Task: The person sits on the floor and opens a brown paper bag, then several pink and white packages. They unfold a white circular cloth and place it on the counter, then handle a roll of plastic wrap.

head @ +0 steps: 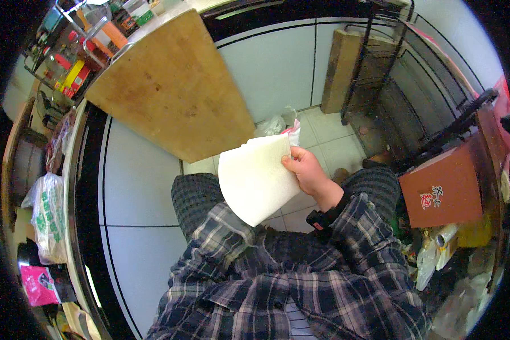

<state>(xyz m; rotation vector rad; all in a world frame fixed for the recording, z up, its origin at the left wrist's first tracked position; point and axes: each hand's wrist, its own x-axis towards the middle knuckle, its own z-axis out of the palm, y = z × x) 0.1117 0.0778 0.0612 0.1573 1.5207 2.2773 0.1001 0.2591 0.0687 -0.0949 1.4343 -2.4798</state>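
My right hand [308,170] grips the right edge of a folded white sheet [257,178], apparently paper towel, with the thumb on top. The sheet spreads out to the left above my lap, and its lower left edge is curved. My left hand is out of sight; the left plaid sleeve [225,229] runs up to the sheet, which covers its end. Just past the sheet's far corner a pink and white wrapper [295,132] shows, beside a clear plastic bag [273,126] low near the floor.
A large wooden board [174,89] leans against the white cabinets [272,72]. Bottles and jars [72,63] crowd the counter at upper left. On the right stand a black metal rack [365,59] and a reddish-brown box [444,187] bearing writing. Tiled floor [335,127] lies between.
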